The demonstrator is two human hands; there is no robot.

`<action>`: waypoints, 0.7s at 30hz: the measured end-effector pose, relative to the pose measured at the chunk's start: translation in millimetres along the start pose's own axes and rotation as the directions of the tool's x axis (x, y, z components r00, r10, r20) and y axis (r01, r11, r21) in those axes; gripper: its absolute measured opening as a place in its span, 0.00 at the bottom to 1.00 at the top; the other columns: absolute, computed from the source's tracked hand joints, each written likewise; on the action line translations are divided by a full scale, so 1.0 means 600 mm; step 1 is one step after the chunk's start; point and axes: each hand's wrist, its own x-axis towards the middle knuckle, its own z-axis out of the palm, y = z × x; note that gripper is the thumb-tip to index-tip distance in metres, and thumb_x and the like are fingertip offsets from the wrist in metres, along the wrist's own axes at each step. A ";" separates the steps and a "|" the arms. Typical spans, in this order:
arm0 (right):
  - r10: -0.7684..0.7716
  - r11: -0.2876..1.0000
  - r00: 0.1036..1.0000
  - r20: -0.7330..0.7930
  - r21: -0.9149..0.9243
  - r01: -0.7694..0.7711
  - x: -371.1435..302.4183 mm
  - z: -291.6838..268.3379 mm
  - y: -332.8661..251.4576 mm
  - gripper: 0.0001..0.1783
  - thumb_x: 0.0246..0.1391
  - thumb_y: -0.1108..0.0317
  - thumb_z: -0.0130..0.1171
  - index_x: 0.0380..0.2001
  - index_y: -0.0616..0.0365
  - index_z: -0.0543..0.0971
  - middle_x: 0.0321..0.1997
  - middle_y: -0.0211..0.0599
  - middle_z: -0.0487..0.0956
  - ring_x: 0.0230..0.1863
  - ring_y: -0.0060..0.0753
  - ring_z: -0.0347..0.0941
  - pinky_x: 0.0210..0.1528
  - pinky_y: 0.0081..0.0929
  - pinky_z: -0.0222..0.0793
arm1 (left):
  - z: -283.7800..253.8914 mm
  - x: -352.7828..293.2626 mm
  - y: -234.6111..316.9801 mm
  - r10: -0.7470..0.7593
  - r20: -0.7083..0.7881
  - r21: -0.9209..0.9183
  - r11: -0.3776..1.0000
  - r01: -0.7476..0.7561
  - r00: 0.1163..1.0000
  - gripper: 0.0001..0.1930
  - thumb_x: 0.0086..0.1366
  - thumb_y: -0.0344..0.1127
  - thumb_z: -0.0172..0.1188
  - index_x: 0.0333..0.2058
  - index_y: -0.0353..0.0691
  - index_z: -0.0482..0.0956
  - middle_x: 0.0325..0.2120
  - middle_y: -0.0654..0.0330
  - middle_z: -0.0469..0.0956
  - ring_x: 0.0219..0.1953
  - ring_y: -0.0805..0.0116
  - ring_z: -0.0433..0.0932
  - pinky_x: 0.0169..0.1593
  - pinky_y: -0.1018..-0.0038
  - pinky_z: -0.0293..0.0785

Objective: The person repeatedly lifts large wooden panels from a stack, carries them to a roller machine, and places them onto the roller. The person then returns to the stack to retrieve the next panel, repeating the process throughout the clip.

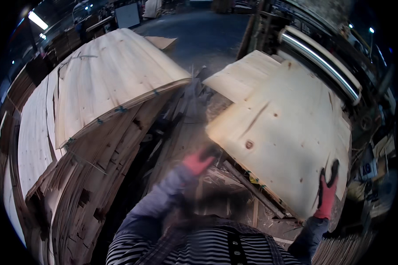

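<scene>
My left hand [200, 161], in a red glove with dark fingers, is smeared by motion beside the near left corner of a pale wood veneer sheet [281, 132]. Whether its fingers touch the sheet I cannot tell. Flat on the right part of that sheet lies my right hand [327, 192], gloved alike, with thumb and fingers apart. The sheet has brown knots and tops a stack whose near edge shows small green marks. A smaller veneer sheet [247, 75] sticks out behind it.
A large veneer pile [119, 75] arches on the left, its layered edges [106, 141] ragged. Beyond the right stack stands a machine with a shiny metal roller [320, 62]. Wood scraps [219, 176] litter the floor between. Assorted items [369, 170] crowd the far right.
</scene>
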 end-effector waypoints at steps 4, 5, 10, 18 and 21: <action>-0.391 0.920 0.844 0.366 0.113 0.376 0.026 0.272 -0.205 0.39 0.41 0.64 0.59 0.56 0.58 0.53 0.59 0.44 0.55 0.61 0.37 0.49 0.58 0.30 0.49 | -0.256 -0.018 -0.016 0.354 -0.503 0.698 0.704 0.129 0.789 0.37 0.40 0.34 0.62 0.52 0.37 0.59 0.50 0.45 0.58 0.52 0.51 0.58 0.55 0.64 0.54; -0.381 0.924 0.809 0.448 0.197 0.327 0.029 0.338 -0.250 0.43 0.37 0.61 0.62 0.56 0.58 0.53 0.59 0.45 0.54 0.60 0.39 0.50 0.58 0.31 0.50 | -0.318 -0.024 -0.014 0.446 -0.487 0.796 0.580 0.171 0.751 0.42 0.36 0.34 0.64 0.53 0.37 0.56 0.52 0.44 0.54 0.54 0.48 0.54 0.56 0.61 0.52; -0.644 0.762 0.606 0.468 0.321 0.562 0.045 0.566 -0.396 0.45 0.35 0.58 0.63 0.56 0.57 0.53 0.57 0.50 0.55 0.58 0.46 0.52 0.57 0.34 0.51 | -0.514 0.025 -0.009 0.079 -0.402 0.913 0.106 0.393 0.912 0.44 0.36 0.48 0.65 0.54 0.43 0.56 0.52 0.49 0.57 0.54 0.51 0.55 0.58 0.61 0.48; -0.549 0.835 0.724 0.418 0.316 0.451 0.083 0.748 -0.410 0.51 0.30 0.50 0.65 0.56 0.57 0.52 0.59 0.52 0.49 0.60 0.51 0.46 0.58 0.43 0.46 | -0.565 0.031 -0.025 0.167 -0.218 0.970 0.148 0.194 0.961 0.32 0.44 0.48 0.59 0.49 0.46 0.64 0.50 0.54 0.62 0.53 0.54 0.59 0.57 0.64 0.52; -0.729 0.637 0.599 0.330 0.007 0.771 0.126 0.787 -0.409 0.57 0.23 0.45 0.66 0.56 0.57 0.52 0.60 0.53 0.46 0.61 0.54 0.40 0.59 0.52 0.36 | -0.579 0.038 0.021 0.252 -0.164 0.985 0.092 0.145 0.954 0.31 0.44 0.46 0.59 0.49 0.45 0.64 0.48 0.54 0.64 0.52 0.56 0.61 0.57 0.65 0.53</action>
